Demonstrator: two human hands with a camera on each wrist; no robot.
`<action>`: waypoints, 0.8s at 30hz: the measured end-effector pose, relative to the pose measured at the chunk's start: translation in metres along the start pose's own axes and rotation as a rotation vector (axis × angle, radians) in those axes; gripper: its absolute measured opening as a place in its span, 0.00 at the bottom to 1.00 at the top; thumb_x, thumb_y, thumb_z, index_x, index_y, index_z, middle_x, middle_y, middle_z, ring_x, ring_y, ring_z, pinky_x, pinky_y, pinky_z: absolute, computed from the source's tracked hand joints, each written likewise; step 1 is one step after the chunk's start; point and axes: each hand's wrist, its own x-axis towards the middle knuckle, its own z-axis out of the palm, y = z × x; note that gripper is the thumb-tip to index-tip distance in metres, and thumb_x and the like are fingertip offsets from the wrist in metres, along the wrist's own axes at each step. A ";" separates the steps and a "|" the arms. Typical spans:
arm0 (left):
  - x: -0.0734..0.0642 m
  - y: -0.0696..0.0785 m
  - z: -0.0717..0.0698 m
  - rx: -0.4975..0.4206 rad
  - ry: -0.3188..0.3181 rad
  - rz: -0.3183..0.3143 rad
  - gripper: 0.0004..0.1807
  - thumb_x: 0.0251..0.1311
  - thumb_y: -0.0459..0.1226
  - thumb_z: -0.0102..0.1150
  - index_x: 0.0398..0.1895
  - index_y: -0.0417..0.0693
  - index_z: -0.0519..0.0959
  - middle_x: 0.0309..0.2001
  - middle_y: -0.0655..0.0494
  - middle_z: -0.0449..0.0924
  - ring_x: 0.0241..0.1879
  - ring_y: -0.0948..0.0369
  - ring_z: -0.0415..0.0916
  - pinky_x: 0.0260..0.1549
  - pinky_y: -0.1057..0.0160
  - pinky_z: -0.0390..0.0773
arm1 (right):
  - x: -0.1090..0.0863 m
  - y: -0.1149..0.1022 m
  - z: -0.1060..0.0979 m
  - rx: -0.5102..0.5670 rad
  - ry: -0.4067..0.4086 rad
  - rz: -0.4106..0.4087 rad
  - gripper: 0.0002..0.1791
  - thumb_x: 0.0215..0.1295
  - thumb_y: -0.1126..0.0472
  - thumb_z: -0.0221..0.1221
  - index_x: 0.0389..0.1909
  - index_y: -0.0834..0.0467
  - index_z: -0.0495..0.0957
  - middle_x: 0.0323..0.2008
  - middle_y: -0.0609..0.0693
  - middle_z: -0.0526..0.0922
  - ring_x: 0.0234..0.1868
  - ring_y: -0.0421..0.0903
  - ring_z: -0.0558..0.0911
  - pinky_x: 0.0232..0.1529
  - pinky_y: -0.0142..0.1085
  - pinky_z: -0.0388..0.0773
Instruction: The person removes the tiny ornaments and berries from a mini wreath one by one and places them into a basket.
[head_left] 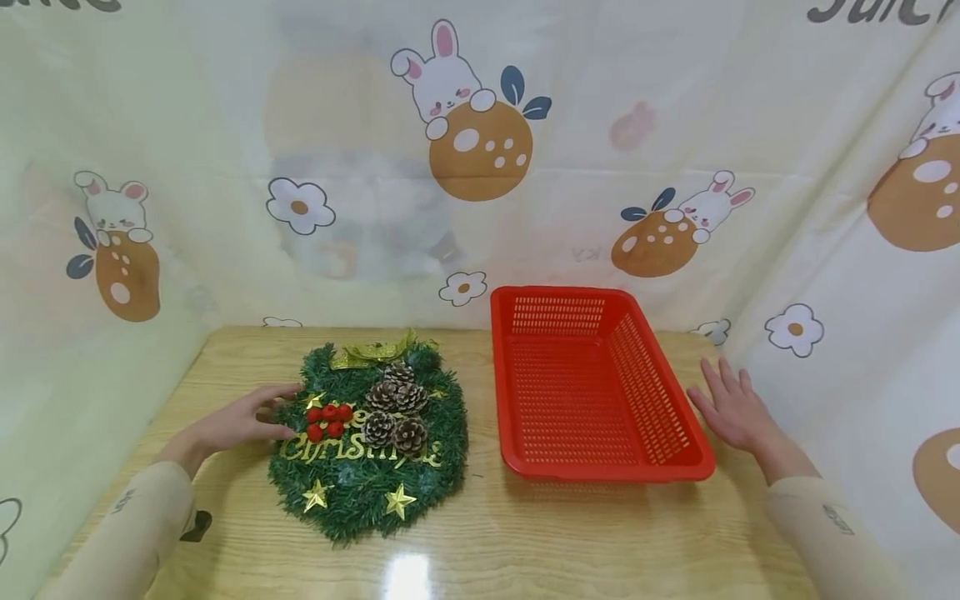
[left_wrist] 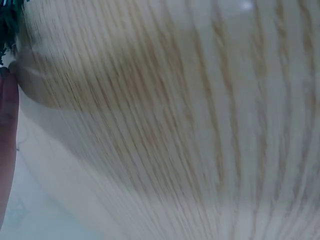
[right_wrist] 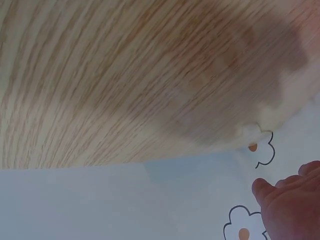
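Note:
A green Christmas wreath (head_left: 442,433) lies on the left of the table, with gold "Christmas" lettering and gold stars. A gold ribbon bow (head_left: 367,354) sits at its far edge. Several pine cones (head_left: 381,428) and a cluster of red berries (head_left: 330,421) are bunched over its middle. At the wreath's left edge my left hand (head_left: 243,418) has thumb and fingers apart, fingertips right at the greenery. My right hand (head_left: 735,412), fingers spread, is beside the right rim of a red plastic basket (head_left: 510,400). Only a sliver of greenery (left_wrist: 7,22) shows in the left wrist view.
The wood-grain table (head_left: 465,542) carries both the wreath and the basket. A pale curtain (head_left: 360,125) printed with rabbits, oranges and flowers hangs behind and along both sides. A small black object (head_left: 197,527) shows beside my left sleeve.

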 end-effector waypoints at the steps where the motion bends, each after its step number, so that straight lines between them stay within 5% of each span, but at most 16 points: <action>1: 0.001 0.001 0.000 0.003 -0.007 -0.005 0.41 0.62 0.40 0.64 0.74 0.39 0.56 0.71 0.31 0.52 0.66 0.26 0.49 0.57 0.28 0.60 | -0.001 0.001 0.000 0.000 0.005 -0.002 0.43 0.77 0.39 0.34 0.75 0.67 0.36 0.71 0.77 0.33 0.66 0.83 0.34 0.61 0.74 0.41; 10: 0.007 -0.005 0.002 0.003 -0.005 -0.074 0.38 0.62 0.43 0.65 0.73 0.44 0.61 0.72 0.34 0.52 0.68 0.30 0.50 0.57 0.29 0.60 | -0.002 0.003 -0.007 -0.018 0.025 -0.006 0.42 0.77 0.40 0.35 0.74 0.70 0.41 0.71 0.78 0.34 0.66 0.84 0.37 0.59 0.75 0.45; 17: 0.009 -0.004 0.003 -0.016 -0.012 -0.104 0.39 0.61 0.43 0.66 0.72 0.43 0.60 0.71 0.31 0.51 0.68 0.30 0.50 0.58 0.29 0.60 | 0.002 -0.001 -0.024 0.018 0.219 0.003 0.40 0.76 0.46 0.43 0.70 0.77 0.47 0.68 0.82 0.43 0.66 0.82 0.46 0.60 0.73 0.50; 24: 0.012 -0.003 0.004 -0.032 -0.018 -0.103 0.40 0.61 0.42 0.66 0.72 0.41 0.59 0.71 0.32 0.51 0.68 0.30 0.49 0.58 0.29 0.60 | 0.004 -0.037 -0.048 0.135 0.386 0.042 0.34 0.73 0.53 0.49 0.69 0.74 0.57 0.63 0.78 0.62 0.62 0.76 0.63 0.58 0.68 0.61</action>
